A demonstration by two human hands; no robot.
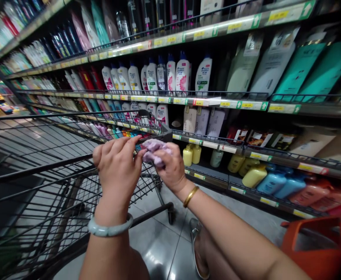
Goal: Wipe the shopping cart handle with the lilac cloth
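Note:
My left hand [116, 165], with a pale jade-like bangle at its wrist, has its fingers bent over the top rail of a black wire shopping cart [39, 169]. Close beside it, near the cart's corner, my right hand [172, 167] is closed on a crumpled light purple cloth [155, 149]. Part of the cloth sticks out toward the left thumb. A gold bangle circles the right wrist.
Shelves [147, 93] of shampoo bottles [182, 76] run along the right and back, with price tags on their edges. Pump bottles [255, 175] fill the lowest shelf. An orange plastic object [313, 249] stands at lower right on the grey tiled floor [155, 245].

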